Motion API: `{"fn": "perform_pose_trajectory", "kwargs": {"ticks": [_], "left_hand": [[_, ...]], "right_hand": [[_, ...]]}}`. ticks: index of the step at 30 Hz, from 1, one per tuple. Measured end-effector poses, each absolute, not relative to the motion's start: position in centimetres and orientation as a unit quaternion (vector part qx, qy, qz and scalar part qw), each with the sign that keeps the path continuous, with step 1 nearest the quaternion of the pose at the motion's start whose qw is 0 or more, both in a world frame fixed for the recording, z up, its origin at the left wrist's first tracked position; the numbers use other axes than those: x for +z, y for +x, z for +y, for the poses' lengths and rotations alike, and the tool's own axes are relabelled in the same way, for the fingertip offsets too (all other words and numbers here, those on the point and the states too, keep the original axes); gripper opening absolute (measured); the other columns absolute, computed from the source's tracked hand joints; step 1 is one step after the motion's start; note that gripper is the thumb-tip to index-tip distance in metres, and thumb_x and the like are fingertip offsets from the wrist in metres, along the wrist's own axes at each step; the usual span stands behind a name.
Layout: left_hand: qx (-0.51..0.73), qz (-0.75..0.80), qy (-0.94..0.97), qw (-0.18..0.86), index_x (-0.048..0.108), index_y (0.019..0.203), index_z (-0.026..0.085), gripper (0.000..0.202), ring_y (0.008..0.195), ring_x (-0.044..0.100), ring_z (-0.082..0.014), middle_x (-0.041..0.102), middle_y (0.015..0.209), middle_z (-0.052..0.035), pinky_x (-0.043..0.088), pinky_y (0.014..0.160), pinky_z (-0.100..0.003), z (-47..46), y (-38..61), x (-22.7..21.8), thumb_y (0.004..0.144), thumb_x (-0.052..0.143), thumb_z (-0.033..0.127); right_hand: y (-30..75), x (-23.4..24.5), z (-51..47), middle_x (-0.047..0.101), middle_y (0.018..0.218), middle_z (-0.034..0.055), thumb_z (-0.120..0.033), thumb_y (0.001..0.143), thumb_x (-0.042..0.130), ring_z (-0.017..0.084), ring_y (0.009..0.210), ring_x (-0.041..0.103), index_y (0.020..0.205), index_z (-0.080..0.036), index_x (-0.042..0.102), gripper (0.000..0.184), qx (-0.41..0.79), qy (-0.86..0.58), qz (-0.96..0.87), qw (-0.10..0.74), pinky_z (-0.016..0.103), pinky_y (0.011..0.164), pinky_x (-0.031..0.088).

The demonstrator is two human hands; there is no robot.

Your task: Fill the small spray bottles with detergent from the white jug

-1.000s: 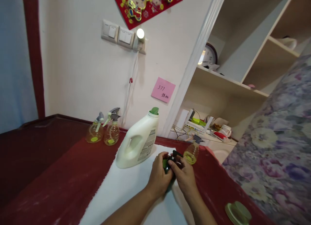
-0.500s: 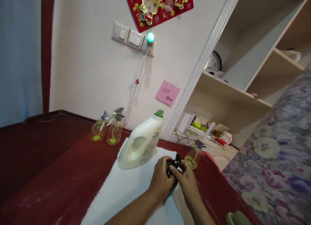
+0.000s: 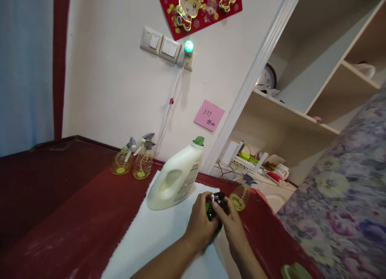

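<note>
My left hand [image 3: 199, 220] is wrapped round a small dark green bottle [image 3: 210, 213], most of which is hidden by my fingers. At its upper end my right hand [image 3: 231, 219] is closed on the black top [image 3: 219, 195], which looks like a pump or spray head. Both hands are over a white cloth [image 3: 153, 243]. Behind them on that cloth stands a large pale detergent jug [image 3: 163, 186], its neck open with a green spout inside. Just beyond my right hand is a clear spray bottle [image 3: 239, 198] with some yellow liquid in it.
Two more clear spray bottles [image 3: 120, 164] [image 3: 142, 166] stand on the red tabletop [image 3: 75, 218] near the wall. A green object [image 3: 295, 271] lies at the lower right edge. White shelving [image 3: 280, 104] and a floral cloth [image 3: 340, 198] border the right side.
The black top has turned and tipped lower between my fingers. My right fingers have shifted slightly on it, while my left hand still holds the bottle.
</note>
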State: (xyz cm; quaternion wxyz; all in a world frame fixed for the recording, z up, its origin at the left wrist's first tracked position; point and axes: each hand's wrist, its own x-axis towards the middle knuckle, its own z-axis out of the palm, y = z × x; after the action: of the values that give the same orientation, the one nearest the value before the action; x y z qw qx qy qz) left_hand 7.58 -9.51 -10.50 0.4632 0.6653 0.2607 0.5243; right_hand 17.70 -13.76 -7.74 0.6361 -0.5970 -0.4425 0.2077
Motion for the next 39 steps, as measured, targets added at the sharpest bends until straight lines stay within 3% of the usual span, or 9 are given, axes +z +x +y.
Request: {"fn": "perform_pose_trajectory", "kwargs": {"ticks": [2,9,15,22,25,29,34,39], "left_hand": [[0.521,0.262,0.665,0.465,0.049,0.126,0.019,0.049,0.118,0.058,-0.0282,0.06,0.125,-0.0129,0.044,0.106,-0.047,-9.5,7.5,-10.5,0.079,0.062,0.018],[0.528,0.268,0.661,0.461,0.048,0.128,0.015,0.052,0.116,0.057,-0.0272,0.059,0.123,-0.0143,0.044,0.106,-0.047,-9.4,7.7,-10.8,0.077,0.057,0.012],[0.522,0.273,0.662,0.464,0.048,0.129,0.016,0.054,0.116,0.059,-0.0282,0.059,0.123,-0.014,0.045,0.104,-0.048,-9.5,7.5,-10.6,0.078,0.063,0.018],[0.525,0.278,0.667,0.449,0.048,0.128,0.015,0.053,0.115,0.06,-0.0269,0.06,0.121,-0.0138,0.047,0.104,-0.047,-9.4,7.7,-10.7,0.077,0.058,0.014],[0.524,0.277,0.678,0.434,0.048,0.129,0.015,0.053,0.114,0.06,-0.028,0.06,0.121,-0.015,0.048,0.103,-0.048,-9.4,7.6,-10.8,0.077,0.058,0.015],[0.51,0.249,0.718,0.404,0.05,0.129,0.016,0.064,0.121,0.057,-0.0317,0.059,0.129,-0.0162,0.044,0.109,-0.051,-9.3,7.3,-11.3,0.067,0.067,0.016],[0.481,0.211,0.765,0.372,0.048,0.136,0.017,0.08,0.133,0.05,-0.0372,0.054,0.141,-0.0187,0.037,0.115,-0.06,-8.7,6.9,-12.2,0.061,0.074,0.014],[0.463,0.199,0.791,0.347,0.042,0.144,0.02,0.092,0.139,0.048,-0.0392,0.051,0.148,-0.0206,0.037,0.116,-0.063,-8.4,6.8,-12.8,0.061,0.083,0.016]], "right_hand": [[17.9,-7.6,-14.0,0.077,0.108,0.0081,-0.053,0.069,0.076,0.031,0.106,0.069,0.101,-0.021,0.073,0.045,0.218,-0.597,-0.451,0.627,0.04,0.091,0.053],[18.8,-8.7,-13.2,0.072,0.075,0.0035,-0.048,0.057,0.086,0.026,0.074,0.065,0.076,-0.02,0.069,0.038,0.165,-0.627,-0.436,0.624,0.038,0.071,0.051],[18.8,-8.6,-13.9,0.077,0.111,0.0089,-0.054,0.07,0.076,0.031,0.106,0.069,0.099,-0.021,0.073,0.044,0.186,-0.606,-0.459,0.622,0.04,0.091,0.053],[19.0,-8.8,-13.4,0.072,0.077,0.0027,-0.053,0.064,0.082,0.025,0.075,0.066,0.079,-0.022,0.067,0.038,0.171,-0.613,-0.455,0.622,0.036,0.072,0.053],[18.7,-8.9,-13.6,0.074,0.086,0.0046,-0.051,0.066,0.082,0.026,0.083,0.068,0.086,-0.022,0.068,0.038,0.179,-0.606,-0.456,0.627,0.036,0.076,0.054],[18.1,-8.3,-14.3,0.077,0.102,0.0092,-0.049,0.067,0.079,0.03,0.1,0.07,0.101,-0.02,0.072,0.045,0.213,-0.589,-0.475,0.619,0.04,0.088,0.054],[17.5,-7.5,-14.5,0.077,0.088,0.0067,-0.041,0.066,0.079,0.029,0.087,0.07,0.089,-0.019,0.074,0.033,0.207,-0.595,-0.468,0.619,0.039,0.08,0.056],[17.4,-7.6,-15.0,0.076,0.087,0.0053,-0.041,0.067,0.077,0.027,0.085,0.07,0.088,-0.019,0.072,0.03,0.186,-0.593,-0.449,0.642,0.036,0.076,0.056]]}}
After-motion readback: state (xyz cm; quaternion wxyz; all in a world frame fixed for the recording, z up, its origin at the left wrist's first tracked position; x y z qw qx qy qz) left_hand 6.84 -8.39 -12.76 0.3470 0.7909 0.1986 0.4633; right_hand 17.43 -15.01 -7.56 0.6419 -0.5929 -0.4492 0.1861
